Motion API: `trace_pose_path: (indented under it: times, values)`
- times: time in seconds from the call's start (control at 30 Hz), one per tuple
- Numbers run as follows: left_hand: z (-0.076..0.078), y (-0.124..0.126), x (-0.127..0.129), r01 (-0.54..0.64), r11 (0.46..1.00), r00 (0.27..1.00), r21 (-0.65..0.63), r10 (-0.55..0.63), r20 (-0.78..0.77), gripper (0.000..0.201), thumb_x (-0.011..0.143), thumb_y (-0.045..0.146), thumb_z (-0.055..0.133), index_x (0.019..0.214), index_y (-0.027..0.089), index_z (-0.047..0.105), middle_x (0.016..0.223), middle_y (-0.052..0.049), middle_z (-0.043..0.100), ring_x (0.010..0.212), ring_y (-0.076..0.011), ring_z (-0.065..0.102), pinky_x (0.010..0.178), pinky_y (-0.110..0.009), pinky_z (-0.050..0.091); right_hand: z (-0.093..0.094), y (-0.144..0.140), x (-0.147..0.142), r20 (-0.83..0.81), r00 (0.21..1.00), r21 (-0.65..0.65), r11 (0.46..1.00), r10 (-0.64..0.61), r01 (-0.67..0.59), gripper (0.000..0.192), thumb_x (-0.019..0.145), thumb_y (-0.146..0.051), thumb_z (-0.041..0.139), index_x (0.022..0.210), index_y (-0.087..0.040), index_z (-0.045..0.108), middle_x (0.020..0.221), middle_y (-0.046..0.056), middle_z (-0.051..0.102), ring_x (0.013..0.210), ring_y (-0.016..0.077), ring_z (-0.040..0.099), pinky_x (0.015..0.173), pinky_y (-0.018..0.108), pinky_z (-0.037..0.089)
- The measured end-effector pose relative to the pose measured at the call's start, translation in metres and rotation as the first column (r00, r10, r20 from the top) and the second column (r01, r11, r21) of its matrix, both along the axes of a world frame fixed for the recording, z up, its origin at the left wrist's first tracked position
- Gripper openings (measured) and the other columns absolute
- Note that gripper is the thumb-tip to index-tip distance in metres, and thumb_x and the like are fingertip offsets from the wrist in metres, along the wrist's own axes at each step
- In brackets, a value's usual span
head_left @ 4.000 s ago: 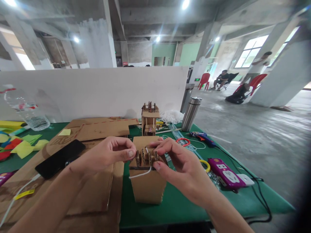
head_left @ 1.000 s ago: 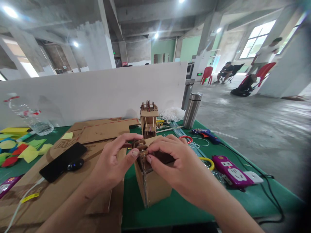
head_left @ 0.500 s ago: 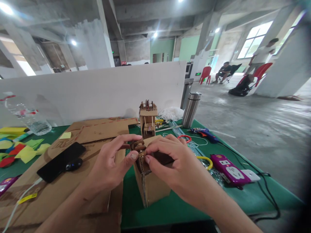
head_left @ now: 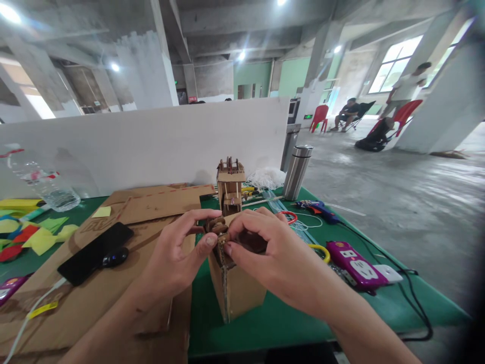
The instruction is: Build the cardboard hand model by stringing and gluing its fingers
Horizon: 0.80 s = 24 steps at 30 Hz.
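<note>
A cardboard box model (head_left: pixel 240 298) stands upright in front of me on the green table. Small brown cardboard discs (head_left: pixel 216 225) sit at its top edge, between my two hands. The thumb and index finger of my left hand (head_left: pixel 180 247) are bent around these discs from the left. On the right, my right hand (head_left: pixel 265 242) pinches a small cardboard disc (head_left: pixel 223 237) at the near end between thumb and fingertips. Just behind rises a cardboard tower (head_left: pixel 231 177) with sticks inside and discs on top. The right fingers partly hide the box's top.
Cardboard sheets (head_left: pixel 151 205) cover the left side, with a black phone (head_left: pixel 94 253) and a mouse (head_left: pixel 115 257) on them. A steel flask (head_left: pixel 298 172), glue gun (head_left: pixel 320 210) and purple power strip (head_left: pixel 352 265) are on the right. A white panel (head_left: pixel 151 146) stands behind.
My right hand's fingers have curled in slightly and shifted a little at the discs. My left hand keeps nearly the same place, and the box has not visibly moved.
</note>
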<state>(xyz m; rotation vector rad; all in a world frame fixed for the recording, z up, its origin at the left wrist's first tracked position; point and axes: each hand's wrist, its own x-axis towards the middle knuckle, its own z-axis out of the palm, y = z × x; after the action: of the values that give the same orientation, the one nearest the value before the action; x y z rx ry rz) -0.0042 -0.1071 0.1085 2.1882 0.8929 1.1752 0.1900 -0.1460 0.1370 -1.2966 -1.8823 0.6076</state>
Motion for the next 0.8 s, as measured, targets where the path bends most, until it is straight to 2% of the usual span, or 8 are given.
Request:
trace_pose_path:
  times: [0.4,0.8]
  values:
    - [-0.0007,0.0006,0.0013,-0.039,0.996,0.999,0.081,0.042,-0.032,0.026,0.096,0.038,0.057,0.121,0.033,0.06,0.12,0.0,0.068,0.108,-0.0159,0.066,0.09,-0.025,0.055,0.0039,-0.0019,0.0012,-0.034,0.999,-0.012,0.999,0.041,-0.041,0.012,0.084,-0.019,0.061,0.073,-0.022,0.061,0.076,-0.002,0.064,0.085,0.0194,0.052,0.074,0.035,0.034]
    - [-0.0029,0.0017,0.0,-0.059,0.995,0.998,0.079,0.061,-0.03,0.028,0.094,0.041,0.058,0.121,0.032,0.062,0.119,-0.002,0.068,0.104,-0.0188,0.068,0.088,-0.029,0.057,0.0048,0.0004,0.0034,-0.046,0.997,-0.049,0.997,0.064,-0.066,0.009,0.086,-0.021,0.068,0.077,-0.025,0.068,0.082,-0.003,0.069,0.09,0.0197,0.054,0.082,0.037,0.036]
